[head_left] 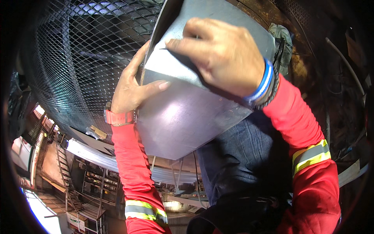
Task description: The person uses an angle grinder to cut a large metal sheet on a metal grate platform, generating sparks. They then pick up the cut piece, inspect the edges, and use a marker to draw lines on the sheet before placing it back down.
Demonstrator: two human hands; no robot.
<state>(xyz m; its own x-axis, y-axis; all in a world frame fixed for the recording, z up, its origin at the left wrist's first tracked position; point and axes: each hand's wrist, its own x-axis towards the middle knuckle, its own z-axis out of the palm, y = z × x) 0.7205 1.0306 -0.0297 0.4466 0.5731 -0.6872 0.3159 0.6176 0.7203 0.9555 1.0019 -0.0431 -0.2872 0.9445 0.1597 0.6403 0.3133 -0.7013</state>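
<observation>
A bent piece of grey sheet metal [183, 113] is held up in front of me, with bright light on it around the fold. My left hand [134, 87] grips its left edge, the thumb lying on the near face and the fingers round the edge. Over the upper part, my right hand [224, 54] is closed, its index fingertip at the metal close to the fold. A small dark mark or tip shows by that fingertip; what the fingers hold, if anything, I cannot make out. The right hand is slightly blurred.
Black expanded metal mesh [89, 58] stands close by on the left. A crumpled grey-green cloth [282, 43] lies beyond the sheet at the right. Below are my dark blue trousers [237, 152]; a ladder [64, 163] and shelving [101, 181] appear at the lower left.
</observation>
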